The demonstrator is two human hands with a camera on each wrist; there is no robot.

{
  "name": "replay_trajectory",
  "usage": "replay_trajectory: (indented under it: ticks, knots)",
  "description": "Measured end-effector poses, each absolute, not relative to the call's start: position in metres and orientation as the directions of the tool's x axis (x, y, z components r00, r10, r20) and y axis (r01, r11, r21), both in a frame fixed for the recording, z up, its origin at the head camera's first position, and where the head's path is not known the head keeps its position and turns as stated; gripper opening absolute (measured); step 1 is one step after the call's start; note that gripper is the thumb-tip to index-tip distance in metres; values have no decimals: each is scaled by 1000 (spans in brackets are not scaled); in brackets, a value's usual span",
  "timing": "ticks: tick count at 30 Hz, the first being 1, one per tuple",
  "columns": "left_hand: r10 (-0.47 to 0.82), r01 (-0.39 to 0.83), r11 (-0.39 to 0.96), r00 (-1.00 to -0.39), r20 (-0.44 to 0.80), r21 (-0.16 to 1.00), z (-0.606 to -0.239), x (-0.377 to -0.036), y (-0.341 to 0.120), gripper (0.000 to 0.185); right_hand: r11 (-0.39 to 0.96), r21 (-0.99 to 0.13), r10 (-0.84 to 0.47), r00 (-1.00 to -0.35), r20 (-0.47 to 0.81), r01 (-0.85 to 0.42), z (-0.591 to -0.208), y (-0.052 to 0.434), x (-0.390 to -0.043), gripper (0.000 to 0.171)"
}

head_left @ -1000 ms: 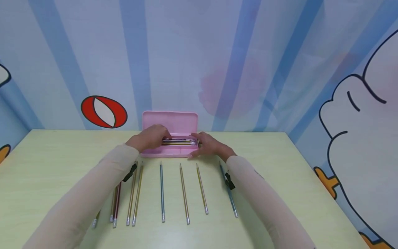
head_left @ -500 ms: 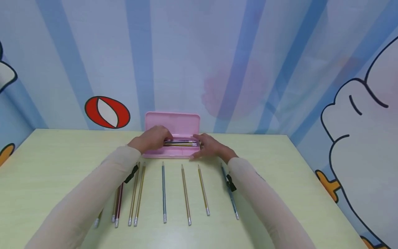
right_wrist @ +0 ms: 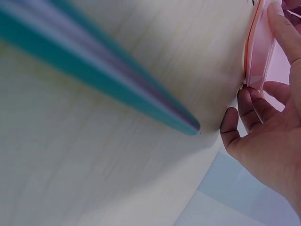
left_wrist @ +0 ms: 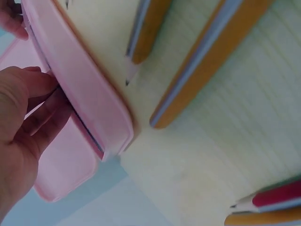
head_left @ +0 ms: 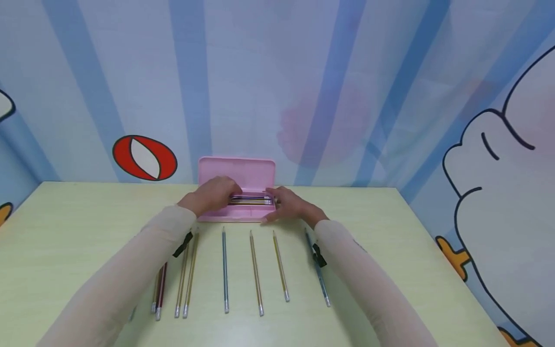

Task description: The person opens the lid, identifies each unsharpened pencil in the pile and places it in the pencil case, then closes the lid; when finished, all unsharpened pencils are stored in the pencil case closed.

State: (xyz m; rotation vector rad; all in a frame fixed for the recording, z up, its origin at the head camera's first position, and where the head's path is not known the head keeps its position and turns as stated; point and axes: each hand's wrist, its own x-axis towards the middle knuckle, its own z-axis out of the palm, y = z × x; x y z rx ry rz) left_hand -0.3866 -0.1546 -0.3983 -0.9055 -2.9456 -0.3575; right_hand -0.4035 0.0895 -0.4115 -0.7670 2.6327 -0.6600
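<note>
A pink pencil case [head_left: 236, 169] stands with its lid up at the back of the table. Several pencils [head_left: 252, 201] lie side by side in its tray. My left hand [head_left: 211, 195] reaches in over the left part; in the left wrist view its thumb and fingers pinch a dark pencil [left_wrist: 89, 132] along the inside of the case, the pinched part hidden by the fingertips. At the right end, my right hand [head_left: 291, 205] holds the case, thumb at the front edge and fingers round the end wall, as the right wrist view shows with the case wall [right_wrist: 257, 59].
Loose pencils lie in a spread row before the case: a red one [head_left: 161, 294], gold ones [head_left: 256, 274], a blue one [head_left: 225, 270] and a teal one [head_left: 322, 284] partly under the right sleeve. A striped cartoon curtain [head_left: 243, 86] rises behind the table's back edge.
The view shifts slightly with the head. Both hands stay at the case, and the pencils in the tray under the left hand have shifted a little. The loose row is unchanged.
</note>
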Motion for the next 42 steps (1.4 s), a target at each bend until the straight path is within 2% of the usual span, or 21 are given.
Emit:
replay_trajectory:
  ticks: [7,14,22,35,42]
  knots:
    - [468,480,829,-877,114,287,-388,-381,-166,35,760,-511,-554,-811,-188,-401,-408,88,-402,102]
    - [468,478,789,-875,126,386,-374,-364,-180,37,763,-508,-550,-815,-185,-399,-409,91,-404,101]
    - [455,427,765,-888,65,483,-366,-334,-211,39,759,-540,-535,-821,-199,-364,-411,92,-404,102]
    - [325,300,809,-945,42,505,-372,-284,-263,42,754,-536,-547,-815,-190,-381,-410,91,-407,102]
    - [223,166,831,-974,-45,531,-383,-265,-271,40,764,-534,-529,-826,-197,-362,-409,92,-406,102]
